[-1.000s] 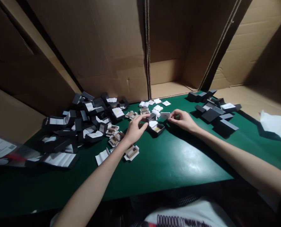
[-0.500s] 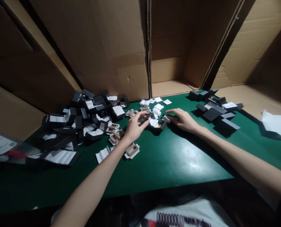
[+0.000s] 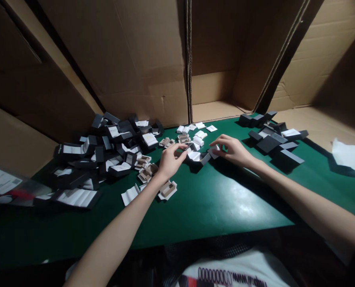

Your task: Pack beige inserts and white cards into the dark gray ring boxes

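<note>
In the middle of the green table lies an open black box with white lining. My left hand has its fingers closed on the left edge of this box. To the right of it, my right hand pinches a small white piece at the box's right end. White folded papers and small brown-and-white card trays lie behind the box and left of it.
A large heap of open black boxes covers the left side. More black boxes lie at the right. Cardboard walls rise behind the table. A white sheet is at the far right, a plastic bag at the far left.
The fingers of my right hand have closed on the small white piece, which has turned and shifted slightly right. My left hand has barely moved, its fingers now nearer together on the box's edge.
</note>
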A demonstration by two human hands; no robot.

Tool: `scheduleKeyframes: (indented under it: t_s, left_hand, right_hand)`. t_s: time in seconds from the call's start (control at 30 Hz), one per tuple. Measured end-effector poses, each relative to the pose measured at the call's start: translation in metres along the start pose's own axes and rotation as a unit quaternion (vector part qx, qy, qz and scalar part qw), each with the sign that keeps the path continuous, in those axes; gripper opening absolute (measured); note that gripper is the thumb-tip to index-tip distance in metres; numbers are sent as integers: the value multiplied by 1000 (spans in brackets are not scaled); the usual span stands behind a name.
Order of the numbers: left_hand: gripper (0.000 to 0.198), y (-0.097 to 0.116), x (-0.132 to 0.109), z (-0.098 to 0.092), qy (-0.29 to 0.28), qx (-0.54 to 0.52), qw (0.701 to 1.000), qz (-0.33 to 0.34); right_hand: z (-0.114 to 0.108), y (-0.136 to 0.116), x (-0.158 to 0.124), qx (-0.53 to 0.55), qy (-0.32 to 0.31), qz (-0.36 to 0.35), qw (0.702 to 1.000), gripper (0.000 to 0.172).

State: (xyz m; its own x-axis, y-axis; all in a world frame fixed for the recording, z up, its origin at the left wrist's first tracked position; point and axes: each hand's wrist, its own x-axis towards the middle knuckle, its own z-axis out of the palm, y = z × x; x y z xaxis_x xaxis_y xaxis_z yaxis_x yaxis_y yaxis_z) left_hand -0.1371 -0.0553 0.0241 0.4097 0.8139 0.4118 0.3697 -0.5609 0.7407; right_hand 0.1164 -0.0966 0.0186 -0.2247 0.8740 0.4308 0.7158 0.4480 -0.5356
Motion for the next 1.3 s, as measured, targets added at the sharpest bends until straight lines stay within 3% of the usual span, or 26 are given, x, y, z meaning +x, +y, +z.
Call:
scheduleKeyframes:
  t_s: [0.1, 0.2, 0.37, 0.6, 0.97, 1.3]
  left_hand:
    - [18, 3, -1, 1, -4, -4, 1000, -16]
    - [18, 7, -3, 3, -24, -19, 999, -24]
    - [19, 10, -3, 3, -74, -46, 996, -15]
    - [22, 5, -2, 3, -100, -83, 991, -39]
    - [21, 6, -3, 8, -114, -131, 983, -54]
    - [21, 9, -4, 8, -120, -112, 986, -34]
  right_hand:
    - [-2, -7, 0, 18, 48, -6, 999, 18]
    - [-3, -14, 0, 51, 63, 5, 997, 27]
    - [-5, -24, 1, 173, 18, 69, 982, 39]
    - [5, -28, 0, 330, -9, 106, 938, 27]
    - [15, -36, -5, 156, -36, 70, 985, 25]
    - [22, -38, -7, 164, -4, 53, 985, 24]
